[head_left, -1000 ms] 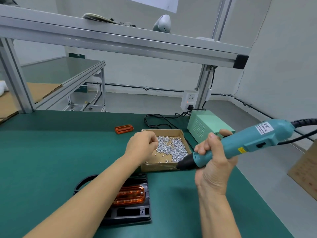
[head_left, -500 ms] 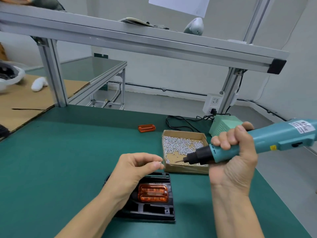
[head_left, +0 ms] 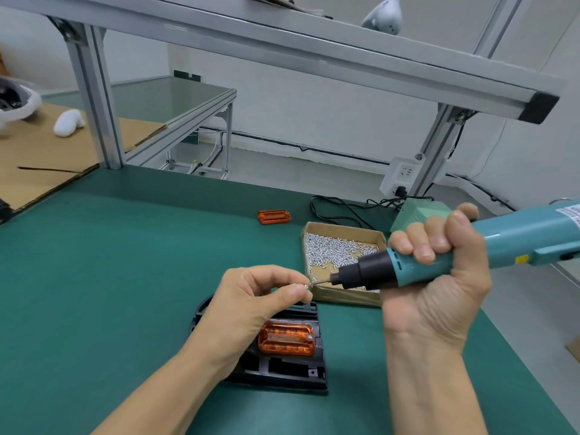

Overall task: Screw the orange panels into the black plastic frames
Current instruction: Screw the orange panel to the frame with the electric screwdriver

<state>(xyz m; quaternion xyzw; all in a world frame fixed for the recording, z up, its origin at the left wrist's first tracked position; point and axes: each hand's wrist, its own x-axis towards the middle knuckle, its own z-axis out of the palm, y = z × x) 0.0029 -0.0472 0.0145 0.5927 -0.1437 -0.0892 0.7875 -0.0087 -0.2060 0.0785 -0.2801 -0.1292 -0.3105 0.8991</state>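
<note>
Above the green bench [head_left: 125,277], the left hand [head_left: 251,306] pinches a small screw [head_left: 307,286] at the bit of the electric screwdriver [head_left: 439,262] gripped in the right hand [head_left: 439,277]; apparently touching; below, an orange panel [head_left: 287,339] sits in the black frame [head_left: 288,372]; a screw box [head_left: 342,259] stands just behind.

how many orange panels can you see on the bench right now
2. One orange panel sits in the black plastic frame near the left hand; a loose orange panel lies farther back on the green mat. Others may be hidden.
</note>
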